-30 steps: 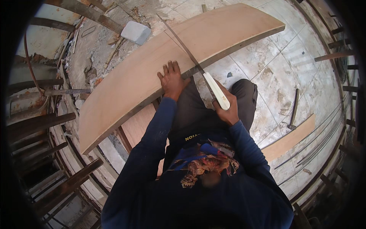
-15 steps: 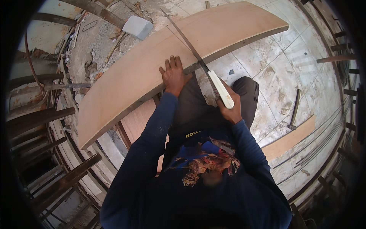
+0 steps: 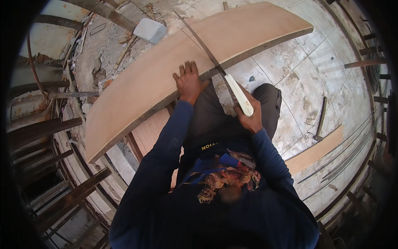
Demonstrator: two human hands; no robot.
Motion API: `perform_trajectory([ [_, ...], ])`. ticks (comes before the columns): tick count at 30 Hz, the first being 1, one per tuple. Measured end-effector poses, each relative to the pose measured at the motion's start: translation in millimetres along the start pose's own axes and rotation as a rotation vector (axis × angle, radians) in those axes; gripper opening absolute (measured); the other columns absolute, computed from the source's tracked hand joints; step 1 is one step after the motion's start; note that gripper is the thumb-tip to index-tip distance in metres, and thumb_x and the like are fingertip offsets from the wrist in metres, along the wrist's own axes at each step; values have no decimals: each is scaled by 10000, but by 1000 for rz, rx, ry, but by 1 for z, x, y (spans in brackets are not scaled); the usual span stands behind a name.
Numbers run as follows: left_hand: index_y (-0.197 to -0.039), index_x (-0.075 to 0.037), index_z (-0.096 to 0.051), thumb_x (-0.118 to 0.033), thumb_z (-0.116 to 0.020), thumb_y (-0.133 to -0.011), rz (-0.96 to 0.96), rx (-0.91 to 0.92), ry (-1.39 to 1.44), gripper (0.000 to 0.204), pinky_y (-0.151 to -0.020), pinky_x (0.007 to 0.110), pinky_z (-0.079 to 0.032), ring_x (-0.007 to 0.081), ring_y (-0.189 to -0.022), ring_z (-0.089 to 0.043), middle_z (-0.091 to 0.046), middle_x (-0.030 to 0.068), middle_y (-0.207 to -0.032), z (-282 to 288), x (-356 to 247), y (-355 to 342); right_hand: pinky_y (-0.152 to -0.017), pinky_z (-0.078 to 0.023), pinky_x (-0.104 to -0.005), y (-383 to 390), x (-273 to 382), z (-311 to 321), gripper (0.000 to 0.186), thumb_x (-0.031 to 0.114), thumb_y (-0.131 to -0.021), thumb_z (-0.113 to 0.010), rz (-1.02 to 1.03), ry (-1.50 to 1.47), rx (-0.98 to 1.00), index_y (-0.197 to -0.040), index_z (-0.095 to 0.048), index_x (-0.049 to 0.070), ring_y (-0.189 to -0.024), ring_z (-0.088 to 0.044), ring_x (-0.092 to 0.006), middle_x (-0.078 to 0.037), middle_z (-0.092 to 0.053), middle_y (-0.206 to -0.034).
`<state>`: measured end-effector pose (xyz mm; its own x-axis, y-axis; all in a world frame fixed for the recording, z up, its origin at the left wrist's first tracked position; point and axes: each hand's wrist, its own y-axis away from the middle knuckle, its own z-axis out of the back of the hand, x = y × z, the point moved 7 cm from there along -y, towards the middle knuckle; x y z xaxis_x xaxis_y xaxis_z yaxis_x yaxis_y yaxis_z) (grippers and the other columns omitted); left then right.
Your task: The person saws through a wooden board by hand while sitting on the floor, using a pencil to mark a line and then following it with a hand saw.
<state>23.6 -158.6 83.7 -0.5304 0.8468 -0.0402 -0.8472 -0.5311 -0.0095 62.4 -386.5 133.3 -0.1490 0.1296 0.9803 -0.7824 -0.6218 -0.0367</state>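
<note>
A long wooden board with a pale brown face lies across in front of me, bent by the lens. My right hand is wrapped round the white handle of a handsaw. The dark blade crosses the board's near edge and slants up to the left over its face, its tip past the far edge. My left hand presses flat on the board by the near edge, left of the blade, fingers spread and the thumb toward the edge. A thin dark line runs on the board just left of the blade.
A whitish block stands beyond the board, near rubble. On the tiled floor at right lie a hammer, a plywood strip and several thin rods. Dark timbers stick out at left. My knee is under the right side.
The saw has shifted very slightly up and to the left along its line, with my right hand moving along. My left hand and the board have stayed in place.
</note>
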Motion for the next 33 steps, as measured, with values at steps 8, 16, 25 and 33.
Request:
perform_trajectory([
  [8, -1424, -56, -443, -445, -859, -642, 36, -25, -8, 968, -985, 629, -376, 377, -1345, -442, -465, 155, -1467, -1, 12, 8, -1051, -438, -364, 153, 47, 78, 593, 24, -790, -559, -197, 82, 92, -1377, -514, -54, -1229, -602, -291, -242, -619, -1298],
  [16, -1428, -58, -442, -470, -851, -639, 9, -36, 7, 979, -993, 621, -374, 357, -1348, -443, -459, 148, -1478, -1, 5, -4, -933, -480, -314, 22, 14, 10, 549, -14, -774, -595, 38, 0, -13, -1321, -565, -42, -1038, -663, -239, -222, -665, -1213],
  [25, -1411, -38, -453, -458, -864, -632, 12, -24, 35, 977, -994, 641, -355, 369, -1343, -431, -459, 161, -1462, -7, 0, 1, -1039, -437, -351, 72, 24, 48, 525, 34, -809, -595, -83, 59, 49, -1320, -547, -76, -1190, -613, -273, -224, -637, -1270],
  [33, -1422, -57, -452, -480, -858, -623, 51, -19, -21, 991, -997, 613, -375, 354, -1338, -458, -479, 147, -1465, -6, 12, 0, -1064, -428, -380, 117, 28, 58, 555, 21, -794, -569, -144, 77, 62, -1344, -545, -54, -1239, -592, -307, -222, -623, -1299],
])
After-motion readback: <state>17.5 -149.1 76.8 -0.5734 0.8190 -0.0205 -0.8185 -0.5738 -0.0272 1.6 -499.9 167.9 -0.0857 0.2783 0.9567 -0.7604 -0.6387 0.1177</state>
